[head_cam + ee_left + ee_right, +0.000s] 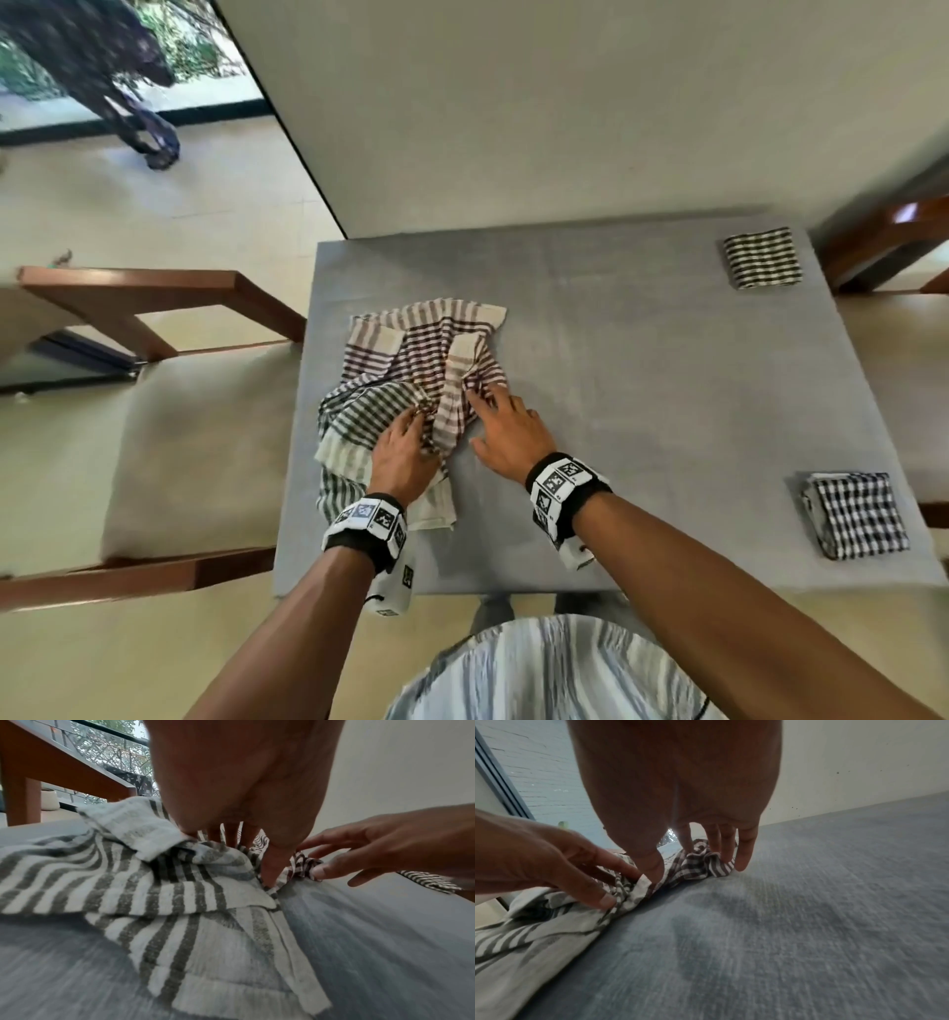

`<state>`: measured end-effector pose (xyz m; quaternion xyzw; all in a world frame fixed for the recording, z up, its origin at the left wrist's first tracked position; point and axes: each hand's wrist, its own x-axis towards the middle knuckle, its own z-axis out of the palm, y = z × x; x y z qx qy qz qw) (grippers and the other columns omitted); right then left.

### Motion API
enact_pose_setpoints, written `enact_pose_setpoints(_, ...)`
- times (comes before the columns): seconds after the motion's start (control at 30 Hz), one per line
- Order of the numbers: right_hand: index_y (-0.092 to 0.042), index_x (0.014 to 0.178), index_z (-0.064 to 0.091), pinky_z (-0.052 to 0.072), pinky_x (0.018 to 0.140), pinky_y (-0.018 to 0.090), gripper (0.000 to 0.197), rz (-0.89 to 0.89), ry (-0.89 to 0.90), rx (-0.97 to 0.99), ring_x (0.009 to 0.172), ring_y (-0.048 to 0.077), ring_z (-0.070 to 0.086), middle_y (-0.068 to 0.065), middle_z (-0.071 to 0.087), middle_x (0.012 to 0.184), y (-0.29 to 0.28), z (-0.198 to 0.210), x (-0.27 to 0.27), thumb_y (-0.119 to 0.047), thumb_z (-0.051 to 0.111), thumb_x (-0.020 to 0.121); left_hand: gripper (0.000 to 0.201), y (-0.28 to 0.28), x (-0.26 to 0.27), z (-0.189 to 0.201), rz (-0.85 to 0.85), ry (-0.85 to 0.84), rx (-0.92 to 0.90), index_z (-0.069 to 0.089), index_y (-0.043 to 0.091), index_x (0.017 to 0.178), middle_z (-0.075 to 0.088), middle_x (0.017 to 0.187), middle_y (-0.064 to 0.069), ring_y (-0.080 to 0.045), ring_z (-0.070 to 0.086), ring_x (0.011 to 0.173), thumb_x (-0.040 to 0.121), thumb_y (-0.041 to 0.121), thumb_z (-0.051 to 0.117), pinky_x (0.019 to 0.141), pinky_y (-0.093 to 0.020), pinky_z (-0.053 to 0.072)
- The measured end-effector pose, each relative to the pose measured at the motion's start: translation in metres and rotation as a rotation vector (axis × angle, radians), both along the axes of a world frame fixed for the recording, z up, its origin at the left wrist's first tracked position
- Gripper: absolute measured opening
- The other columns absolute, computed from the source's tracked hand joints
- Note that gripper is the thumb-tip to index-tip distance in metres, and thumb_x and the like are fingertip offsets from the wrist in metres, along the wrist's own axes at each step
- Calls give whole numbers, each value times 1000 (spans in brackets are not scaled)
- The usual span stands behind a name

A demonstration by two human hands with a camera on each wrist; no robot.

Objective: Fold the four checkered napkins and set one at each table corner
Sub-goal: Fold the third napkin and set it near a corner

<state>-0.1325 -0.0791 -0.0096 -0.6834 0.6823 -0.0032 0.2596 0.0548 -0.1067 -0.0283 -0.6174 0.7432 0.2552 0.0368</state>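
Two crumpled napkins lie heaped on the left half of the grey table [642, 411]. One is a maroon-striped napkin [426, 344], the other a grey-striped napkin [354, 421] nearer me. My left hand [405, 442] sits on the heap, and its thumb and fingers [270, 874] pinch a raised fold of the grey-striped napkin [154, 898]. My right hand [506, 421] reaches in from the right. Its straight fingers [721, 852] touch a bunched edge of the maroon-striped napkin [698, 866]. Two folded napkins lie at the far right corner [762, 257] and the near right corner [855, 514].
A wooden chair with a beige seat [195, 437] stands against the table's left side, and another chair [883, 241] stands at the far right. A pale wall [565, 103] runs behind the table. Bare tabletop lies between the heap and the folded napkins.
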Motion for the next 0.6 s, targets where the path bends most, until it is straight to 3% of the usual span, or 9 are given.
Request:
enact_pose_setpoints(0.17, -34, 155, 12, 36, 108, 55, 76, 67, -18, 30, 142, 35, 25, 10, 18, 160, -6, 4, 9, -35, 55, 93, 68, 2, 9, 7, 9, 126, -52, 39, 6, 148, 32, 156, -15, -34, 38, 139, 87, 19, 67, 114, -41, 35)
enact_pose_setpoints(0.27, -42, 154, 14, 37, 108, 54, 76, 156, -20, 58, 142, 31, 25, 7, 20, 160, -13, 3, 11, -33, 57, 93, 64, 4, 17, 8, 73, 141, -83, 43, 5, 145, 34, 152, -16, -35, 44, 133, 88, 20, 67, 109, -41, 41)
enact_pose_setpoints(0.33, -38, 152, 25, 39, 107, 52, 70, 211, 19, 82, 140, 30, 27, 5, 26, 157, -18, 3, 15, -31, 59, 92, 66, 6, 24, 6, 97, 130, -34, 38, 7, 147, 27, 155, -15, -34, 41, 136, 89, 24, 66, 111, -40, 39)
enact_pose_setpoints(0.43, -21, 140, 49, 43, 101, 49, 50, 225, 78, 23, 132, 28, 37, 5, 42, 145, -24, 4, 19, -23, 60, 92, 79, 10, 32, 6, 103, 140, 72, 23, 9, 153, 6, 161, -9, -32, 24, 146, 92, 36, 64, 119, -40, 28)
enact_pose_setpoints(0.6, -13, 119, 66, 49, 85, 41, 31, 52, 19, -198, 111, 28, 55, 6, 59, 121, -28, 7, 5, -10, 58, 89, 79, 18, 40, 9, 163, 236, 69, 17, 9, 154, -2, 162, -5, -31, 13, 149, 95, 40, 59, 123, -40, 17)
